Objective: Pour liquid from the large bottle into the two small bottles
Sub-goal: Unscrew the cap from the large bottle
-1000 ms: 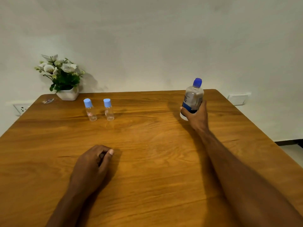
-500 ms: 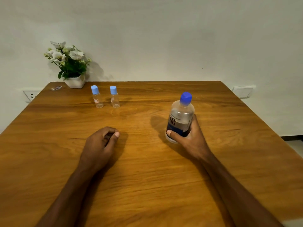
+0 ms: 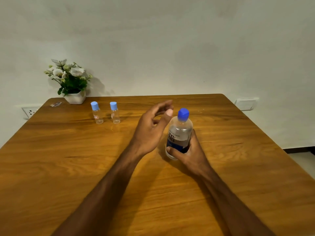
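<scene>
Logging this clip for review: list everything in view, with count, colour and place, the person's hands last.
large bottle: 1, clear with blue cap and blue label, upright at table centre-right
small bottles: 2, clear with light blue caps, upright side by side, far left of table
flower pot: 1, white, with white flowers and green leaves, far left corner
small item: 1, too small to identify, left of the pot
table: 1, brown wood
wall sockets: 2, white, on the wall either side
left hand: open, raised beside the cap
right hand: grips the large bottle low down

Dim, warm, soft light; faint shadows on the table [image 3: 238,167]; wide-angle bending at the edges.
</scene>
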